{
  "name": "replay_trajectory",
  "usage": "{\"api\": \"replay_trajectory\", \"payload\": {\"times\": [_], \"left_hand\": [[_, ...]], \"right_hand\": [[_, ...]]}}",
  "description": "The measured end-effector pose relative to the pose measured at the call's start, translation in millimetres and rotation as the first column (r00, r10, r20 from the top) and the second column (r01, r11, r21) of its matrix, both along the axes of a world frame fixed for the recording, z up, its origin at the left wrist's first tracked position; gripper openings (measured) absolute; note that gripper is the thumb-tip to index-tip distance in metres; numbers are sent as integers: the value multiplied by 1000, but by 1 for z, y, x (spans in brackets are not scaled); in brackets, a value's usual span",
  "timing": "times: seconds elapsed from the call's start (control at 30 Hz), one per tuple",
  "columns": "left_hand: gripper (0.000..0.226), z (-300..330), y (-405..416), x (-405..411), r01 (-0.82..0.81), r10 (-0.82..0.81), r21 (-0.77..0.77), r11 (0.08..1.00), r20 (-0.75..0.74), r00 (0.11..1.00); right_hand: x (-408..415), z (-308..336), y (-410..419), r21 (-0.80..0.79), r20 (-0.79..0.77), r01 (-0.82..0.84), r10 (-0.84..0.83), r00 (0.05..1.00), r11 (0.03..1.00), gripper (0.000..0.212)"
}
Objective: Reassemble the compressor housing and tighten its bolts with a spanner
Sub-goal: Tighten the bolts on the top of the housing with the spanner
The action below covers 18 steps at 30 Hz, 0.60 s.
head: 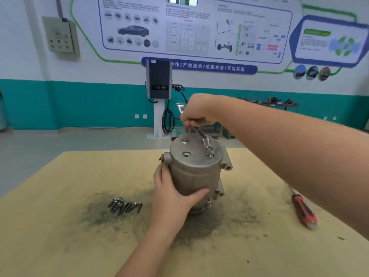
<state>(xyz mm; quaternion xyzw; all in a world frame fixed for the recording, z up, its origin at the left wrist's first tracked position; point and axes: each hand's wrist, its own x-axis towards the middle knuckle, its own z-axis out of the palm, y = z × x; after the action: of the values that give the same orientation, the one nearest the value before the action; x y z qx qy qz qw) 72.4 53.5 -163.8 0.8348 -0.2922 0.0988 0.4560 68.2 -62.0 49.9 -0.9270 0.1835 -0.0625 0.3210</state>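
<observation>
A grey metal compressor housing stands upright in the middle of the yellow table. My left hand grips its near side, thumb across the front. My right hand reaches over from the right and holds the upper end of a silver spanner. The spanner's ring end sits on a bolt at the right of the housing's top face. Two more bolt holes show on the top face.
Several loose bolts lie in a pile on the table left of the housing. A red-handled screwdriver lies at the right, under my forearm. Dark grime stains the table around the housing. A charging post stands by the far wall.
</observation>
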Motion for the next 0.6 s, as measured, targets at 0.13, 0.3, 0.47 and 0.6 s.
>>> {"api": "replay_trajectory", "payload": {"times": [0.13,0.3,0.47,0.6], "left_hand": [[118,10,12,-8,-22,11,-224,974,-51,999],[119,-6,7,-1,-13,7,-257,966,-21,1000],[116,-3,5,-6,34,-36,-248,968,-4,999],[50,-10,4,-6,49,-52,-197,979,-12,999]], "right_hand": [[-52,-19,-57,918,93,21,-268,959,396,11],[-141,-89,-52,873,486,-475,-251,837,105,26],[-180,-131,19,-367,660,-206,410,629,907,13],[-123,-89,64,-777,206,-253,612,764,577,16]]}}
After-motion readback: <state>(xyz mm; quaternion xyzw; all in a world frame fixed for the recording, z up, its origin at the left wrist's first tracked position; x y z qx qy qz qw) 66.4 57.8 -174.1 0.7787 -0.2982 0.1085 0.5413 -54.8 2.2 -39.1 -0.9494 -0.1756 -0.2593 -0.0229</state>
